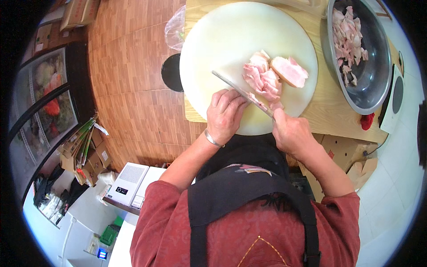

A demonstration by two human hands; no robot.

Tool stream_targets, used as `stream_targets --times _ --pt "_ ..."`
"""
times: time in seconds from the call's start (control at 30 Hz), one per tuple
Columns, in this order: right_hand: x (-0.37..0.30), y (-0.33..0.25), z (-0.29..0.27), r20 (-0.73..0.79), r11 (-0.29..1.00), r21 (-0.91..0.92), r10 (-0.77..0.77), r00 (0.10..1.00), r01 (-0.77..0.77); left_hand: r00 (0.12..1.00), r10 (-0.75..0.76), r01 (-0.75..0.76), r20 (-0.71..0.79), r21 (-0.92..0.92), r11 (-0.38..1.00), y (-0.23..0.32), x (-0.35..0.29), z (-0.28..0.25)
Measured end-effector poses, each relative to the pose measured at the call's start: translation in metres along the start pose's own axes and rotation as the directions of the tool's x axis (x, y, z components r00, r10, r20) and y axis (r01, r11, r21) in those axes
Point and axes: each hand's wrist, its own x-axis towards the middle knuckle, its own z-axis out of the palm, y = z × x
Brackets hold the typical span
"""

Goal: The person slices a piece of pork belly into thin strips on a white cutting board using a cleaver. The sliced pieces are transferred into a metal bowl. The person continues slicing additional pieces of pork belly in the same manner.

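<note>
A round white cutting board (218, 38) lies in front of me. My right hand (291, 133) is closed round the handle of a knife (238, 89), whose blade slants to the far left across the board. My left hand (226, 115) presses against the near side of the blade, its fingers curled together; whatever lies under them is hidden. Thin bits of meat (258, 101) cling along the blade's far side. Beyond it sits a heap of pale pink meat slices (262, 78), beside a thicker chunk of meat (291, 72) with a brownish rind.
On the wooden table (322, 104), a large metal bowl (373, 80) at the right holds many cut meat pieces (348, 38). A clear plastic bag (175, 29) hangs by the table's left edge, near a round black object (171, 73). A white appliance (130, 180) stands lower left.
</note>
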Motion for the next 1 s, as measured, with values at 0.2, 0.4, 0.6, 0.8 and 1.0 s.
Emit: stream_targets --times 0.2,0.4,0.6,0.8,1.0 --pt "-0.004 -0.004 -0.012 0.065 0.998 0.038 0.053 0.997 -0.055 1.000 -0.014 0.014 -0.009 -0.033 0.999 -0.002 -0.002 0.001" --pt "0.055 -0.013 0.003 -0.170 0.980 0.187 -0.029 0.985 0.061 1.000 0.006 -0.006 0.006 -0.072 0.997 -0.006 0.000 0.000" --pt "-0.006 -0.010 -0.016 -0.017 0.993 0.089 0.074 0.997 -0.073 0.996 0.077 -0.075 0.039 -0.052 0.996 -0.011 0.005 -0.007" --pt "-0.025 -0.016 -0.021 0.009 0.995 0.068 0.070 0.998 -0.070 0.995 0.065 -0.059 0.071 -0.081 0.995 -0.012 0.010 -0.009" --pt "0.033 -0.020 -0.003 -0.015 0.996 0.063 0.072 0.997 -0.071 0.999 0.026 -0.022 0.040 -0.094 0.995 -0.011 0.007 -0.004"
